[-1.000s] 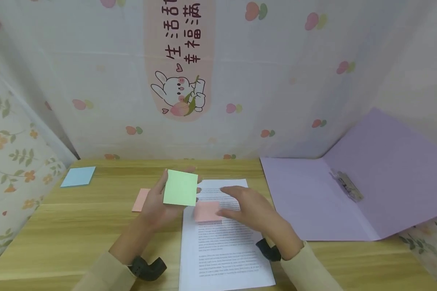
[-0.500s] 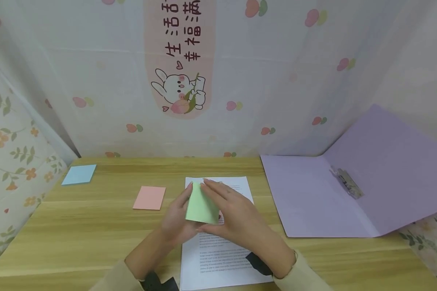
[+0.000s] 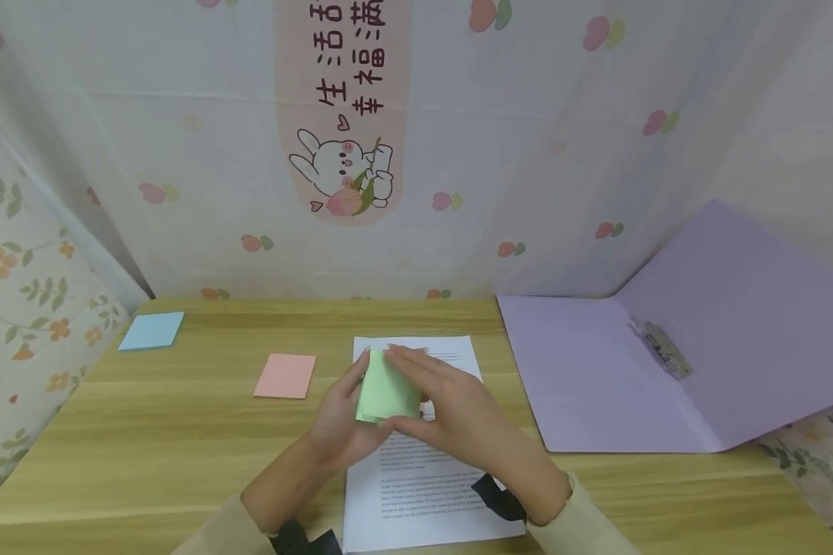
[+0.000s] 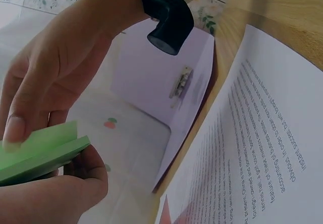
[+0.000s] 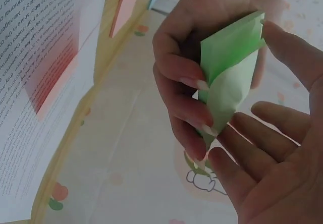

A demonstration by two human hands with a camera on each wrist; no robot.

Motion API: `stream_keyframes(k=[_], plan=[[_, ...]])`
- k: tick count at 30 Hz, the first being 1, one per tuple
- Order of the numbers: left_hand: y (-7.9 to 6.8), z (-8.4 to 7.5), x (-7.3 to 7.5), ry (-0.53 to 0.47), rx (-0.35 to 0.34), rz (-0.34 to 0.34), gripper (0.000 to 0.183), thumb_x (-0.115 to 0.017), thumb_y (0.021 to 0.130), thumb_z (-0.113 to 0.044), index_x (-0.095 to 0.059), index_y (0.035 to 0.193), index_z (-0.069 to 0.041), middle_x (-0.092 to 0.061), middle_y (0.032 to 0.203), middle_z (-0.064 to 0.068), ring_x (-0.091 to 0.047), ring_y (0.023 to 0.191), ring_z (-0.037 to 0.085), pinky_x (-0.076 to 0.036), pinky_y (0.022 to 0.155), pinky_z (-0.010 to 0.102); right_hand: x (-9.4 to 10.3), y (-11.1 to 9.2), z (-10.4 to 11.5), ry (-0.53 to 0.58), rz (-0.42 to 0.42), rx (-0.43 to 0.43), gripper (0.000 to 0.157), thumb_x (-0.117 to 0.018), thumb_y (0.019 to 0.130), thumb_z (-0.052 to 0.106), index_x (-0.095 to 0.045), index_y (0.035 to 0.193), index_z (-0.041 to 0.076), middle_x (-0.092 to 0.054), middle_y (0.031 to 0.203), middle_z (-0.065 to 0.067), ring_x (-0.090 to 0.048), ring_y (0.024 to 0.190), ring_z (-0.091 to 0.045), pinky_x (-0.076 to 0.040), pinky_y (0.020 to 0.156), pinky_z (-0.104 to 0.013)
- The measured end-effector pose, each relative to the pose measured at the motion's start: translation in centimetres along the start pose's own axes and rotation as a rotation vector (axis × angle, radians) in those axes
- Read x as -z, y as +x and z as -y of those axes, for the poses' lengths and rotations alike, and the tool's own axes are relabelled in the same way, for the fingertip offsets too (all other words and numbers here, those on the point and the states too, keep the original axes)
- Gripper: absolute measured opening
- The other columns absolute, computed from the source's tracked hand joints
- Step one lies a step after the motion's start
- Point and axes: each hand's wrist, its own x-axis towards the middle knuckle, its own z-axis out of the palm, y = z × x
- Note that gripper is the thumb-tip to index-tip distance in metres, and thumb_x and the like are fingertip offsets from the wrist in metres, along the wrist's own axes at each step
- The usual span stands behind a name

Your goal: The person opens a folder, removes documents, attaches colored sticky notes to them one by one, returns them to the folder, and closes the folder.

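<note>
Over the printed paper (image 3: 430,493), my left hand (image 3: 340,432) grips a light green sticky note pad (image 5: 214,52) by its sides, fingers curled round one edge. The pad's top sheet (image 5: 232,90) is bowed up and stands partly apart from the rest. My right hand (image 3: 465,405) pinches that sheet, its thumb at the near edge and fingertips at the far edge; its other fingers are spread. On the paper lies a pink sticky note (image 5: 55,77), hidden behind my hands in the head view.
A pink sticky pad (image 3: 284,376) and a blue sticky pad (image 3: 151,331) lie on the wooden table (image 3: 146,447) at left. At right, a purple folder (image 3: 583,378) stands open with a metal clip (image 3: 666,351). A printed curtain (image 3: 514,154) hangs behind.
My left hand has brought the green pad right and over the paper. My right hand has come onto the pad from the right, and the top sheet has begun lifting.
</note>
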Motion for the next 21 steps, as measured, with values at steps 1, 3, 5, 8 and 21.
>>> stream_keyframes(k=[1,3,5,8,21], plan=[[0.1,0.0,0.0,0.006,-0.004,0.000,0.059,-0.003,0.108,-0.051,-0.033,0.147,-0.018,-0.054,0.132,-0.009,-0.055,0.117,0.010,-0.048,0.101,0.025,0.0,0.0,-0.1,0.005,-0.009,0.004,0.071,-0.086,0.081,0.032,-0.058,0.143,0.012,-0.059,0.148,-0.003,-0.058,0.136,-0.022,-0.055,0.101,-0.035],[0.2,0.1,0.1,0.014,-0.008,0.000,0.059,-0.003,0.108,-0.051,-0.035,0.145,-0.016,-0.054,0.129,-0.008,-0.055,0.116,0.012,-0.048,0.100,0.025,0.1,0.0,-0.2,0.012,-0.037,0.014,0.062,-0.085,0.082,0.030,-0.063,0.138,0.012,-0.063,0.143,-0.002,-0.060,0.133,-0.021,-0.056,0.100,-0.033],[0.2,0.1,0.2,0.022,-0.014,-0.003,0.061,-0.002,0.109,-0.050,-0.033,0.146,-0.013,-0.053,0.130,-0.008,-0.055,0.117,0.012,-0.047,0.102,0.025,0.1,0.1,-0.2,0.002,-0.078,0.026,0.051,-0.085,0.082,0.027,-0.069,0.129,0.013,-0.070,0.132,0.000,-0.066,0.124,-0.018,-0.058,0.095,-0.029],[0.3,0.2,0.3,0.027,-0.012,-0.022,0.067,-0.002,0.109,-0.050,-0.024,0.154,-0.006,-0.051,0.137,-0.007,-0.056,0.118,0.010,-0.047,0.104,0.024,0.1,0.2,-0.3,-0.038,-0.124,0.034,0.035,-0.086,0.082,0.024,-0.076,0.115,0.015,-0.077,0.111,0.003,-0.072,0.104,-0.013,-0.059,0.080,-0.023],[0.5,0.5,1.0,0.030,-0.008,-0.046,0.064,-0.004,0.109,-0.048,-0.023,0.153,-0.004,-0.054,0.137,-0.006,-0.060,0.114,0.010,-0.051,0.099,0.029,0.4,0.3,-1.1,0.012,-0.162,-0.021,0.019,-0.082,0.083,0.008,-0.079,0.102,0.007,-0.080,0.095,-0.004,-0.075,0.075,-0.010,-0.057,0.066,-0.016]])
